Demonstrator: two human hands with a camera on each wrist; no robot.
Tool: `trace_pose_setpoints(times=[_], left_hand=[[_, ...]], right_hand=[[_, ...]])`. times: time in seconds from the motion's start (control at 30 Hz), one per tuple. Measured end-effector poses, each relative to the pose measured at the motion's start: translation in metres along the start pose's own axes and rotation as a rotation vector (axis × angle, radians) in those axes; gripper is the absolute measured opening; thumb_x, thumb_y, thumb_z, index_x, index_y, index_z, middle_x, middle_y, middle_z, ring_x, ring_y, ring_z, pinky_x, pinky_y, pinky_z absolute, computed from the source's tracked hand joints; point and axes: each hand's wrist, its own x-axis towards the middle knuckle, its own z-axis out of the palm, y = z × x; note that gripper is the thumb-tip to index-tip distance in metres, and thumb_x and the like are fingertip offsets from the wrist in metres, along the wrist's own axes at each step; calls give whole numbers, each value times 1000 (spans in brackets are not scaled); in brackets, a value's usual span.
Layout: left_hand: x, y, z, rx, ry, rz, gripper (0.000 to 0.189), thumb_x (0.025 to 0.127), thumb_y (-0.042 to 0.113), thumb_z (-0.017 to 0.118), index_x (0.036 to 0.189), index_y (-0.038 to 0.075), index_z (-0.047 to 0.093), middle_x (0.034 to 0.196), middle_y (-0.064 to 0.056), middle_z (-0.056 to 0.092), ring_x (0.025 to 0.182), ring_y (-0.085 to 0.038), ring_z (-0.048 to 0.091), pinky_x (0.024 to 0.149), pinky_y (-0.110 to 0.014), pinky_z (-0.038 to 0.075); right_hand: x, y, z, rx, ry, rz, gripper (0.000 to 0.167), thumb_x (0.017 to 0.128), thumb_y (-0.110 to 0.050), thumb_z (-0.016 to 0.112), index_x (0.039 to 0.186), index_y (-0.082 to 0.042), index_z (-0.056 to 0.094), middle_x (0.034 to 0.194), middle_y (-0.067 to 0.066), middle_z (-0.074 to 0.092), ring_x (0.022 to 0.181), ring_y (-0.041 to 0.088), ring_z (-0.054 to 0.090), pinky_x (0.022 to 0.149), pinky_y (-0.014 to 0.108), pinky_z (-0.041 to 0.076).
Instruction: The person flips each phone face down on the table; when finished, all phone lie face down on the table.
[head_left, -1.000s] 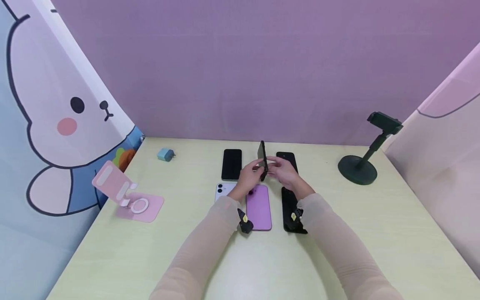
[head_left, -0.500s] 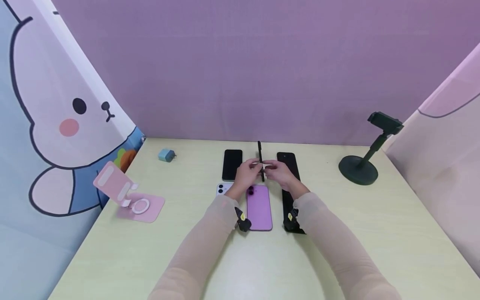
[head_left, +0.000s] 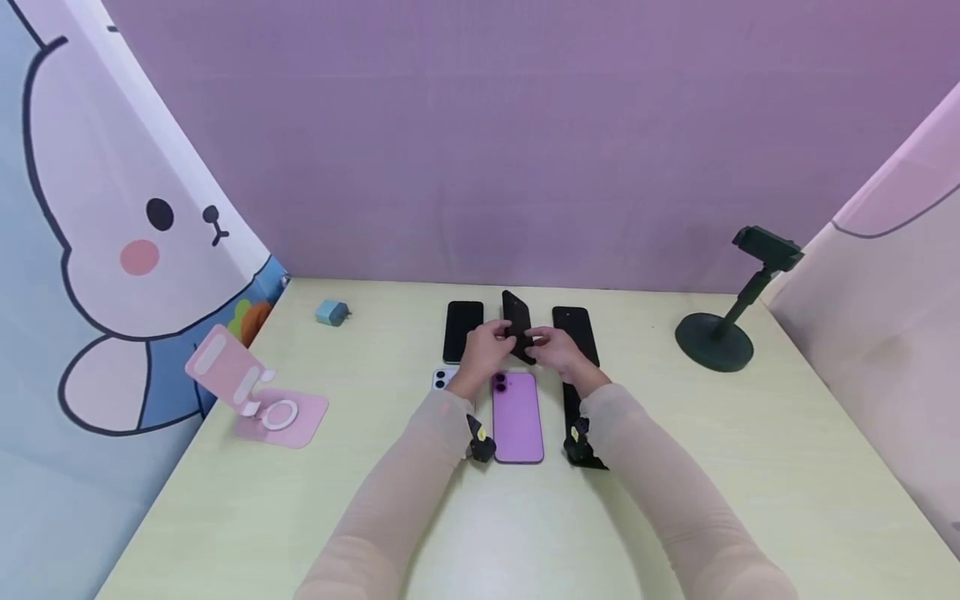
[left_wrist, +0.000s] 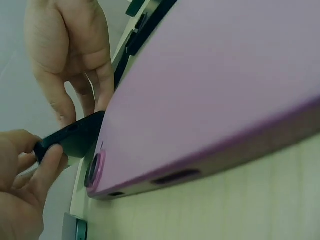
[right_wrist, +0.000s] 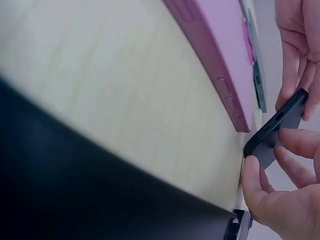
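Note:
A dark smartphone (head_left: 516, 312) stands tilted on edge between both hands, over the back middle of the table. My left hand (head_left: 482, 357) pinches its left side between thumb and fingers. On the other side my right hand (head_left: 561, 353) pinches it as well; the right wrist view shows thumb and fingertips on the phone (right_wrist: 274, 127) near its port end. Just in front lies a purple phone (head_left: 517, 421), camera side up. Part of a white phone (head_left: 441, 379) shows beside my left wrist. A black phone (head_left: 572, 408) lies partly hidden under my right wrist.
Another black phone (head_left: 464, 330) lies behind my left hand, and one more black phone (head_left: 573, 323) behind my right. At left are a pink folding phone stand (head_left: 225, 367) and a blue charger plug (head_left: 331, 312). A dark green phone stand (head_left: 716, 342) stands at right.
The held phone has turned from nearly edge-on to show more of its dark face, and its top has tipped to the left. Both hands have shifted slightly left with it.

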Motion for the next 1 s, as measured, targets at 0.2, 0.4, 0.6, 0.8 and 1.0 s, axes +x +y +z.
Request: trace_pose_setpoints(times=[0.2,0.4,0.6,0.8,1.0], left_hand=[[-3,1,-2,92,-3,-52,37,91,9,68,127,0,62,113,-18,67,102,-24,65,80,-30,54],[-5,2,-1,191,-22,-97,40,91,10,70,127,-2,61,116,-18,65,105,-26,63,87,-36,52],[-5,1,-1,312,-45,-74,40,90,12,71,125,-5,62,124,-19,62,118,-29,56,95,-38,47],[-6,2,0,395,-82,-70,35,92,12,70,121,-5,64,121,-20,62,114,-29,58,94,-37,48],[-7,3,-2,423,-123,-82,30,94,11,67,120,-5,65,121,-20,59,112,-27,57,93,-36,48]], right_hand=[[0,1,2,-83,24,19,43,92,0,62,134,1,55,114,21,58,87,24,58,72,30,49],[-2,-1,2,-160,43,25,42,91,-1,63,132,1,56,107,18,62,86,24,61,70,30,48],[-2,-4,4,-230,71,27,42,90,-4,66,131,0,58,110,19,64,89,24,61,71,31,48],[-3,-5,5,-286,85,42,42,90,-6,66,131,-3,59,114,19,62,91,24,58,75,34,48],[-4,-7,5,-298,71,54,43,91,-6,65,133,-4,58,115,18,61,85,22,56,70,32,46]])
